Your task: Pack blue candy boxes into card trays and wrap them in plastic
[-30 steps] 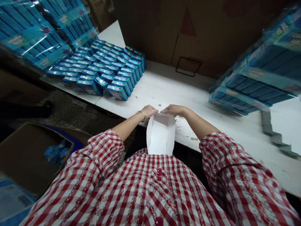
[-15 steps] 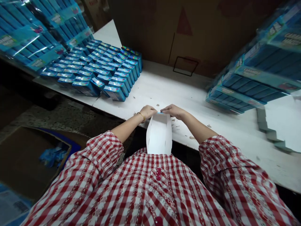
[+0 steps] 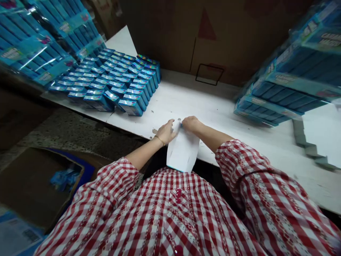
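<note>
A white carton tray (image 3: 182, 153), with blue showing along its near edge, lies over the table's front edge against my checked shirt. At its far right corner my right hand (image 3: 191, 124) is closed, fingers curled around the end of the carton. My left hand (image 3: 166, 132), a thin bracelet at its wrist, rests at the far left side of the carton. Its thumb and fingers are spread apart, with a white flap (image 3: 176, 125) near them. The fingertips of the right hand are partly hidden.
Rows of small blue boxes (image 3: 130, 106) stand on the white table (image 3: 183, 94) at left. Wrapped blue packs (image 3: 39, 46) rise behind them. More packed trays (image 3: 286, 89) are stacked at right, beside stacked white card (image 3: 323, 133). An open cardboard box (image 3: 29, 177) sits on the floor at lower left.
The carton's near end has tilted and turned slightly. My left hand has opened and shifted down from the far edge; my right hand has moved a little left and curled its fingers.
</note>
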The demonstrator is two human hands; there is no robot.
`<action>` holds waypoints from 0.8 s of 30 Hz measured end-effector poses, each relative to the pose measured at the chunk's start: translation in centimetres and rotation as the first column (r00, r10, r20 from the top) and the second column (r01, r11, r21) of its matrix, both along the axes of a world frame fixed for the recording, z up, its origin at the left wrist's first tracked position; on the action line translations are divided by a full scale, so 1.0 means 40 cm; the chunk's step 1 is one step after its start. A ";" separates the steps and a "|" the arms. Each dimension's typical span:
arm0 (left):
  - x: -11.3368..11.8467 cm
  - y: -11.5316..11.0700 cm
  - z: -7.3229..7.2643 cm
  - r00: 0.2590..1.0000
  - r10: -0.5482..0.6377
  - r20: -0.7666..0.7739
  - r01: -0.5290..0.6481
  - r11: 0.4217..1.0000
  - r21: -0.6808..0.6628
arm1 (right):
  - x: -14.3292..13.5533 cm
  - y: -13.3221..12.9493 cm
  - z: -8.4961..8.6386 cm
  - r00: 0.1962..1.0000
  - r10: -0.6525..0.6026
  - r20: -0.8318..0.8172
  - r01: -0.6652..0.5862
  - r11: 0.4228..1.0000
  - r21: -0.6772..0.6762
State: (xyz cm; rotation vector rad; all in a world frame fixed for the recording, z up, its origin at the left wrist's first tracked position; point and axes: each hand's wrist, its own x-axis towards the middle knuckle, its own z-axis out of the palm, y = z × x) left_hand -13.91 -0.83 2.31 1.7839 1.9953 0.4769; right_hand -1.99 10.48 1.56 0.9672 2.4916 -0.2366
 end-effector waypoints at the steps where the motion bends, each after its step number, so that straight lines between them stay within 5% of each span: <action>1: 0.008 -0.041 0.008 0.999 -0.032 -0.009 0.033 0.988 0.152 | 0.028 0.013 0.004 0.998 -0.051 0.033 0.051 0.999 0.013; 3: 0.031 -0.126 0.018 0.995 -0.090 -0.052 0.103 0.915 0.389 | 0.089 0.037 0.009 0.978 -0.186 0.090 0.183 0.982 0.036; 6: 0.064 -0.208 -0.005 0.973 -0.154 -0.173 0.217 0.867 0.449 | 0.168 0.057 0.002 0.926 -0.348 0.148 0.348 0.937 0.026; 11: 0.053 -0.139 -0.124 0.937 -0.139 -0.320 0.257 0.895 0.364 | 0.232 0.033 0.007 0.779 -0.625 0.054 0.627 0.774 -0.089; 14: 0.025 -0.069 -0.175 0.928 -0.159 -0.337 0.278 0.898 0.341 | 0.250 -0.032 0.035 0.837 -0.504 -0.212 0.526 0.849 0.058; 16: 0.014 -0.046 -0.187 0.923 -0.154 -0.351 0.276 0.902 0.331 | 0.253 -0.093 0.042 0.890 -0.233 -0.391 0.343 0.909 0.238; 19: 0.009 -0.041 -0.180 0.906 -0.176 -0.386 0.290 0.921 0.261 | 0.238 -0.171 0.011 0.933 0.079 -0.350 0.047 0.940 0.339; 24: 0.011 -0.028 -0.136 0.834 -0.328 -0.445 0.403 0.911 0.084 | 0.212 -0.178 -0.065 0.970 0.068 -0.235 -0.005 0.966 0.258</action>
